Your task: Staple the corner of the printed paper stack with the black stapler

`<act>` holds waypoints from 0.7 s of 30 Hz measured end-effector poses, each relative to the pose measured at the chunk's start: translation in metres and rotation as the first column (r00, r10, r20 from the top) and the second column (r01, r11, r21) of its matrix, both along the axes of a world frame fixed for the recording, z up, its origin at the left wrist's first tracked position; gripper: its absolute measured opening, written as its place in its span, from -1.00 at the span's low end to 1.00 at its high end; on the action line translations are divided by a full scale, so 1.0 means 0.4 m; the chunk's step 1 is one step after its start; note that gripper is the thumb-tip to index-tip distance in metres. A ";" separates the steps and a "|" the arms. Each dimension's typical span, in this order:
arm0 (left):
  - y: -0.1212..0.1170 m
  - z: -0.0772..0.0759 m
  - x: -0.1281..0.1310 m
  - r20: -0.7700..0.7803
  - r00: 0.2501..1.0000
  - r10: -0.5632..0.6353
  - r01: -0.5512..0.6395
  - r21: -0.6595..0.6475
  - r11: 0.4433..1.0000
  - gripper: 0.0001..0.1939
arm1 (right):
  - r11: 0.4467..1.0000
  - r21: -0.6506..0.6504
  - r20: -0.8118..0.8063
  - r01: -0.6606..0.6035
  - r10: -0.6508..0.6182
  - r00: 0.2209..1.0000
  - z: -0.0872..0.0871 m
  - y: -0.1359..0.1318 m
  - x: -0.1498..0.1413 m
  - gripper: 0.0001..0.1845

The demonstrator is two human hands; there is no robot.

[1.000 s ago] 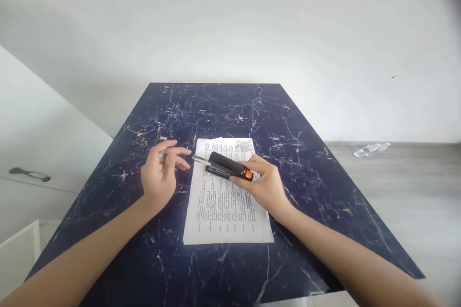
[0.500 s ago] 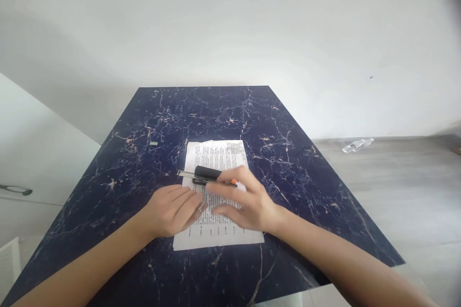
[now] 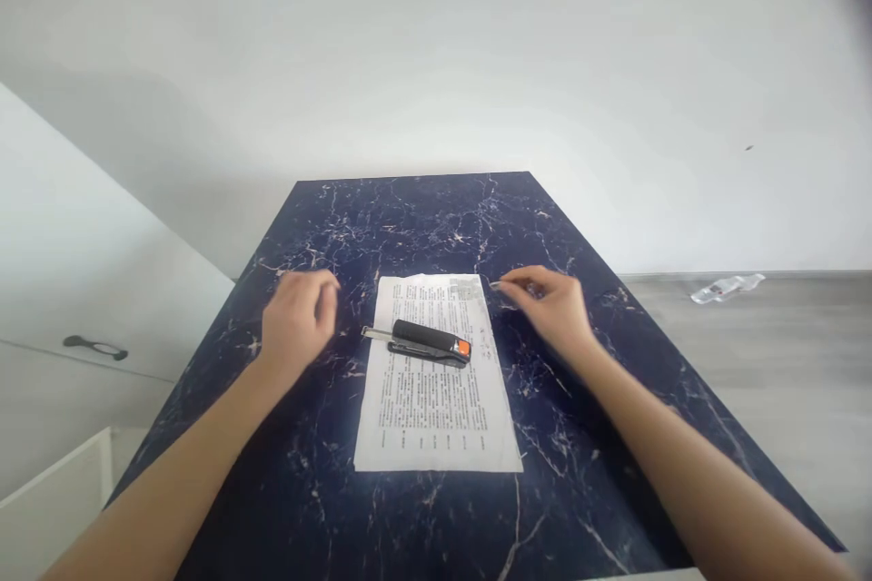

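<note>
On a stack of printed paper (image 3: pixel 436 399) lies a black stapler (image 3: pixel 429 343) with an orange patch at its right end. Its metal tray (image 3: pixel 376 333) is drawn out at the left end, past the paper's left edge. My right hand (image 3: pixel 555 304) is beside the paper's upper right corner, thumb and finger pinched on a small pale strip of staples (image 3: pixel 497 285). Left of the paper, my left hand (image 3: pixel 298 313) is raised with its fingers curled in; whatever may be inside is hidden. Neither hand touches the stapler.
A dark blue marbled table (image 3: pixel 422 227) bears the paper and the stapler. Behind it stands a white wall (image 3: pixel 436 45). A clear plastic package (image 3: pixel 728 288) lies on the floor to the right. At the left is a white door or panel with a dark handle (image 3: pixel 95 348).
My right hand has let go of the stapler, which now rests on the paper. The hands came together over the page, then parted, and the small strip is now in the right fingertips.
</note>
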State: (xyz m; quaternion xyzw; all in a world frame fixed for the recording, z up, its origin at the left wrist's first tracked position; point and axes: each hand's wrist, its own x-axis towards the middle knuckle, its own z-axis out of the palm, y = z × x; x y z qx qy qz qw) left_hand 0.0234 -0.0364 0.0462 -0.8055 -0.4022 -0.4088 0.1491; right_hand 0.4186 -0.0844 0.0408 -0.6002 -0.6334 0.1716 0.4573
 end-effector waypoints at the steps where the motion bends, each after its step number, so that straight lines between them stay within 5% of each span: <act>1: 0.036 -0.006 -0.033 -0.004 0.997 0.073 -0.073 -0.074 0.995 -0.78 | 0.994 -0.063 -0.042 0.091 -0.094 0.995 -0.008 0.024 0.055 -0.84; 7: 0.148 -0.084 -0.153 -0.082 0.988 0.129 -0.153 -0.531 0.833 -0.64 | 0.912 -0.267 -0.094 0.312 -0.347 0.933 -0.061 0.073 0.262 -0.71; 12: 0.141 -0.096 -0.131 -0.084 0.991 0.103 -0.133 -0.541 0.831 -0.78 | 0.912 -0.231 0.028 0.339 -0.342 0.939 -0.074 0.083 0.275 -0.73; 15: 0.124 -0.087 -0.102 0.002 0.994 0.107 -0.089 -0.541 0.836 -0.84 | 0.927 -0.074 0.211 0.367 -0.346 0.914 -0.072 0.096 0.265 -0.69; 18: 0.087 -0.081 -0.052 0.341 0.936 0.091 0.143 -0.600 0.787 -0.86 | 0.923 0.129 0.284 0.362 -0.384 0.878 -0.060 0.089 0.229 -0.69; 21: 0.036 -0.074 0.011 0.669 0.742 0.042 0.516 -0.611 0.600 -0.76 | 0.935 0.199 0.279 0.292 -0.340 0.898 -0.044 0.063 0.158 -0.77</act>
